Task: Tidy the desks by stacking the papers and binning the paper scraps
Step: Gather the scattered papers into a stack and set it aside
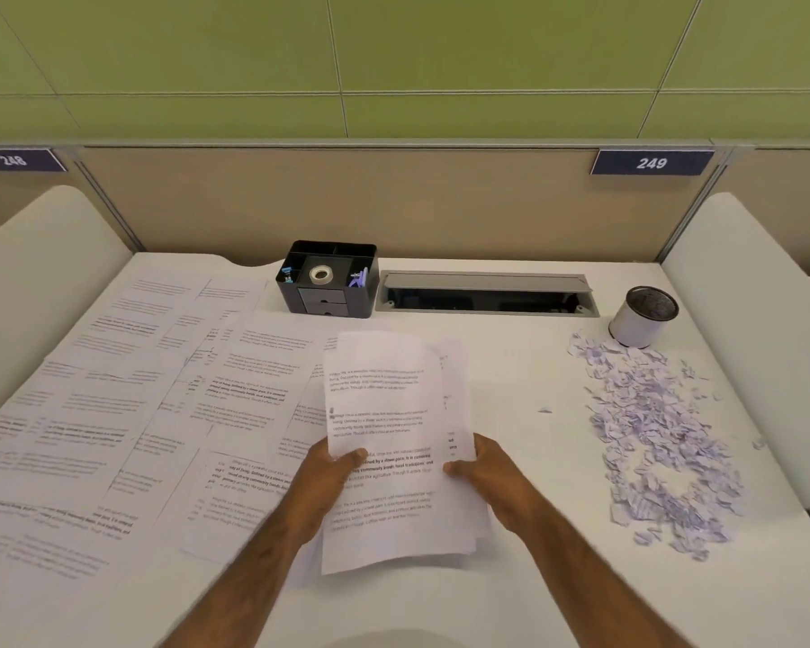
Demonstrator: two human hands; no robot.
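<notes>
I held the stack of papers [384,413] over the desk [557,591], long axis pointing away from me, my left hand [328,479] and right hand [482,474] each pinching one side edge. The loose sheets [136,413] lay to the left, nearer my left hand.

You are at a numbered workstation in an open-plan office or study hall. At 12 o'clock a beige partition panel [394,198] carries plate 248 [15,159] towards 10 and plate 249 [652,163] towards 1. White side dividers [744,273] fence off each seat. Your bench [534,577] has a built-in cable hatch [487,293] at 12, a black desk organiser [327,297] holding a tape roll [320,274] just beside it, a mesh pen cup [644,316] at 2, and printed sheets [113,390] spread from 9 to 11.
</notes>
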